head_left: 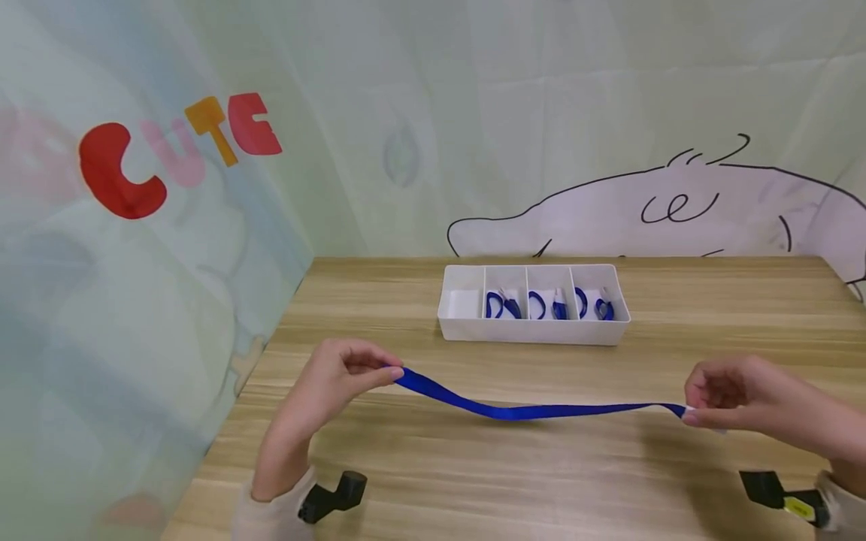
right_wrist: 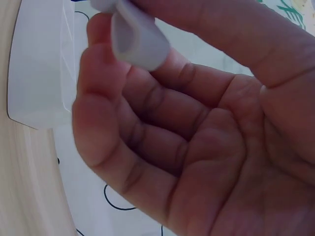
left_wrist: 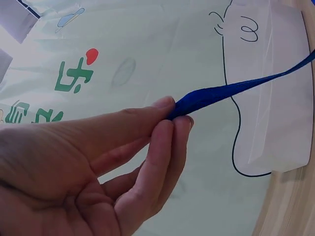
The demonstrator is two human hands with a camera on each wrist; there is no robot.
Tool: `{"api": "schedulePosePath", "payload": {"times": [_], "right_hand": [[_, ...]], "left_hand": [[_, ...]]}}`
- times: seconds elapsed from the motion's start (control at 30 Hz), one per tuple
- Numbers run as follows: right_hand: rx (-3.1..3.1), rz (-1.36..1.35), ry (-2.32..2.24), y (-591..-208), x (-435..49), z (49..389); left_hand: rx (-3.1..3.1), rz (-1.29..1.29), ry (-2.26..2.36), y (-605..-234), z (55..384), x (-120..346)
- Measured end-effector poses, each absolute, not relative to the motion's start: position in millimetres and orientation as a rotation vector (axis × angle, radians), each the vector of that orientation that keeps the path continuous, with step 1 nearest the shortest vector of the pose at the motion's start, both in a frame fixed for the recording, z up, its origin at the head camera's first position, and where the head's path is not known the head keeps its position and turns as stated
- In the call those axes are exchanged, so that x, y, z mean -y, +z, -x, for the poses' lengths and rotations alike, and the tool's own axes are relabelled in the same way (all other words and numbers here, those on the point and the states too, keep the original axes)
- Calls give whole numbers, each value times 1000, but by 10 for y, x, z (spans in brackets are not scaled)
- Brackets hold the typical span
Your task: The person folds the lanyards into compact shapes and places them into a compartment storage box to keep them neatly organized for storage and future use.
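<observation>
A blue lanyard stretches between both hands above the wooden table, sagging a little in the middle. My left hand pinches its left end between thumb and fingertips; the left wrist view shows the strap running off to the right from that pinch. At the other end, my right hand pinches a white plastic piece, which looks hollow in the right wrist view. The blue strap is mostly out of sight there.
Beyond the strap stands a white divided box. Its three right compartments hold coiled blue straps with whitish ends; the leftmost compartment shows only its white floor. A printed cloth hangs behind the table and along its left side.
</observation>
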State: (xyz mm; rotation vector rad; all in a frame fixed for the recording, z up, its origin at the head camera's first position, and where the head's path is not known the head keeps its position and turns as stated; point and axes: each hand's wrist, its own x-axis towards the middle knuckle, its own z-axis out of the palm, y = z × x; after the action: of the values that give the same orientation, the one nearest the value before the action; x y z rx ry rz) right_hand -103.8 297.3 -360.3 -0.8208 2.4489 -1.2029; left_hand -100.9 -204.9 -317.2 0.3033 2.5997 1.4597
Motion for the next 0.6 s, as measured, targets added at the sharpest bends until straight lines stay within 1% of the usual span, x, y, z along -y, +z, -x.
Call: {"api": "schedulePosePath", "payload": {"times": [0.33, 0.6], "right_hand": [[-2377, 869, -1284, -3670, -2922, 1058], [-2359, 854, -1289, -3702, -2892, 1071]], "left_hand": [[-2614, -320, 1492, -3204, 999, 2001], [-2653, -255, 1472, -3179, 969, 1963]]}}
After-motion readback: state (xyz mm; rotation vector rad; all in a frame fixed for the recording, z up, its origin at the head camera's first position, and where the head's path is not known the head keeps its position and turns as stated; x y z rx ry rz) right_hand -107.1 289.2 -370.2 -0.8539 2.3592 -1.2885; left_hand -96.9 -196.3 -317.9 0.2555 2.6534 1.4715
